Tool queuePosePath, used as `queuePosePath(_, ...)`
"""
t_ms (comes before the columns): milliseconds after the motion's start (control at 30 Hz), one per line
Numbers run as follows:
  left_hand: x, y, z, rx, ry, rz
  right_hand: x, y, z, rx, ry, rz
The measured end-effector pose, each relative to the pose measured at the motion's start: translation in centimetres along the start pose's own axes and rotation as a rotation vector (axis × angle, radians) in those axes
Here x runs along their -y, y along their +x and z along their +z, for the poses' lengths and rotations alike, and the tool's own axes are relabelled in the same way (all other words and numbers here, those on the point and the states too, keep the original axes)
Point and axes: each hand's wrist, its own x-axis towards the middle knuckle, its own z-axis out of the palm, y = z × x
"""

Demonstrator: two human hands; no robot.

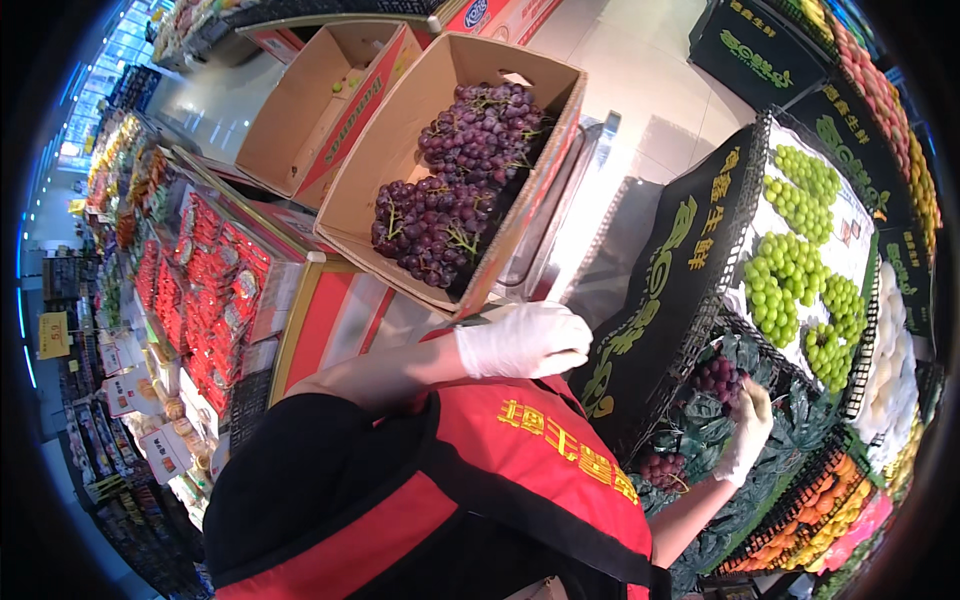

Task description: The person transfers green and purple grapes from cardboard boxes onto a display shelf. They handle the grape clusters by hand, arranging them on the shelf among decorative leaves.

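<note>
My right hand [750, 431], in a white glove, has its fingers curled at the edge of a bunch of dark red grapes [718, 376]. That bunch rests on dark green artificial leaves [795, 427] in the display bin. A smaller bunch of red grapes [663, 471] lies closer to my body on the same leaves. My left hand [529, 341], also gloved, is held in front of my red apron with its fingers curled; nothing shows in it. Just beyond it stands a cardboard box [375, 157] with heaped bunches of red grapes [465, 180].
Green grapes [787, 281] lie on white lining beside the leaves. Black printed panels [675, 247] front this stand. Another cardboard box [300, 112] holds a few loose green grapes. Red packaged goods [217, 285] fill a display at left. Orange fruit [825, 495] sits in black mesh at right.
</note>
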Motion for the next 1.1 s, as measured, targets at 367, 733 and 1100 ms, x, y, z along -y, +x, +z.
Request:
queuePosePath(367, 9.2, -14.0, -17.1, -0.046, 0.307, -0.281, 30.2, -6.2, 42.1, 0.877, 0.093, -0.694)
queuePosePath(733, 18.9, -14.0, -19.4, 0.501, 0.661, -0.089, 16.3, -6.8, 42.9, 0.535, -0.861, -0.726)
queuePosePath(1100, 19.7, -14.0, -22.1, 0.256, 0.455, -0.068, 7.9, -10.4, 46.0, 0.335, -1.455, -0.808)
